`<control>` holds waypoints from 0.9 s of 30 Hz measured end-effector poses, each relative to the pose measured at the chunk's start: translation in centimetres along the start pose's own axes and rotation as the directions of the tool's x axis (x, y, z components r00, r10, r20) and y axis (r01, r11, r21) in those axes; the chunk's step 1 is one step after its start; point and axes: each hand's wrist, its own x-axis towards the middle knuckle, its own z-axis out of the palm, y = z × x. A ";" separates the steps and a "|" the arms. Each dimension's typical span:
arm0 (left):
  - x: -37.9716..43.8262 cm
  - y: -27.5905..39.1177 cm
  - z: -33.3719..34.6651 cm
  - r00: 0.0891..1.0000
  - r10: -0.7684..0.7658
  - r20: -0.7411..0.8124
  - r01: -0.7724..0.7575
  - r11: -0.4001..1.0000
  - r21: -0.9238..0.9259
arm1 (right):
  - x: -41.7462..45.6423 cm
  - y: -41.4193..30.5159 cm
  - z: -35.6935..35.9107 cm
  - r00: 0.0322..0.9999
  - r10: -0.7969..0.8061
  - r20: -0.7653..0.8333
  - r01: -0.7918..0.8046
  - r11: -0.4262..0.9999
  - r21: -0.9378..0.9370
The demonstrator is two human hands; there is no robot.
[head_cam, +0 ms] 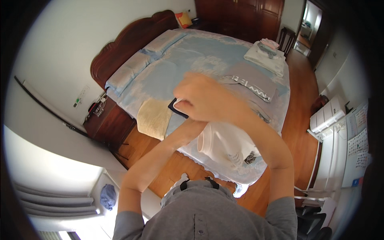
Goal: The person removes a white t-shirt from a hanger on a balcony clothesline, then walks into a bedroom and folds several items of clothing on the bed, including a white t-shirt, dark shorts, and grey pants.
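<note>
My right hand (196,96), blurred, is raised over the bed with its arm crossing above my left forearm. A small white edge of cloth (179,102) shows between its thumb and curled fingers; whether it belongs to the white garment below is unclear. Only the wrist end of my left hand (199,124) shows, the fingers being hidden behind my right hand and arm. Beneath the crossed arms is a white garment (225,144) with a ribbed neckband and a small grey print. Dark folded cloth (177,109) shows just below my right hand, beside a beige towel (154,118).
The bed (195,48) bears a blue patterned cover and pillows. A grey garment with white lettering (255,81) lies at its right. Folded clothes (268,48) are stacked on a white folded quilt (264,60). A wooden nightstand (105,123) stands left; white drawers (328,114) stand right.
</note>
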 end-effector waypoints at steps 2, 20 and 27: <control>0.7 -0.4 -1.1 0.996 0.077 0.053 -0.079 0.996 0.042 | -0.4 -0.5 -1.0 0.996 -0.041 -0.084 0.037 0.998 -0.046; -1.5 2.9 -13.1 0.939 0.249 0.238 -0.027 0.742 -0.670 | -3.9 -2.8 5.2 0.819 0.573 0.027 -0.471 0.644 0.602; -2.0 4.0 -13.1 0.987 0.124 0.104 0.016 0.564 -0.826 | -2.8 -4.5 5.2 0.668 0.740 -0.082 -0.538 0.555 0.635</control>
